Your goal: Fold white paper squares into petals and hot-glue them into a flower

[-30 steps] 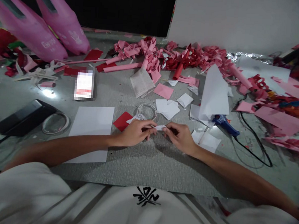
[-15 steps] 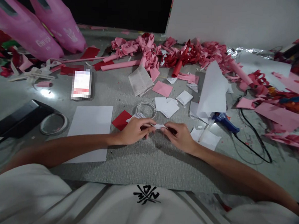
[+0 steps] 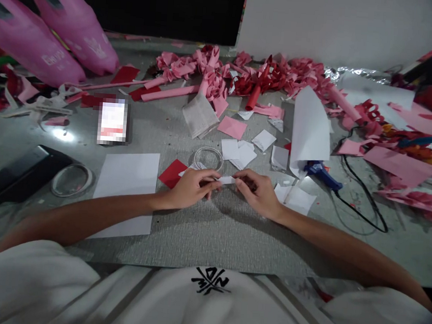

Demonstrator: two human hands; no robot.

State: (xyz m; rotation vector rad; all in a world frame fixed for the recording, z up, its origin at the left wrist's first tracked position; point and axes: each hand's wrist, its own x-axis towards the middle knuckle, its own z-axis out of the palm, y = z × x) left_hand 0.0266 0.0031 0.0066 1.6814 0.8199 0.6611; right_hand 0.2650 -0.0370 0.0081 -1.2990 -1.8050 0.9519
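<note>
A small strip of white paper (image 3: 227,180) is stretched between my two hands, just above the grey table. My left hand (image 3: 193,189) pinches its left end between thumb and fingers. At the other end, my right hand (image 3: 260,193) grips it the same way. Right behind the strip lies a roll of tape (image 3: 209,158), on its side. A red paper square (image 3: 174,174) and a few white scraps sit beside my left hand. Under my left forearm rests a white sheet (image 3: 126,175). White paper pieces (image 3: 295,199) are close to my right hand.
A blue glue gun (image 3: 323,175) with a black cord lies at right, near a curled white sheet (image 3: 310,131). Pink and red paper curls (image 3: 210,77) line the back. At left are a lit phone (image 3: 112,121), another tape roll (image 3: 71,180), a black box (image 3: 25,171) and pink bottles (image 3: 73,28).
My right fingers have shifted on the strip, so more of the white paper shows between my hands. The whole view has moved slightly, and things appear a little further left.
</note>
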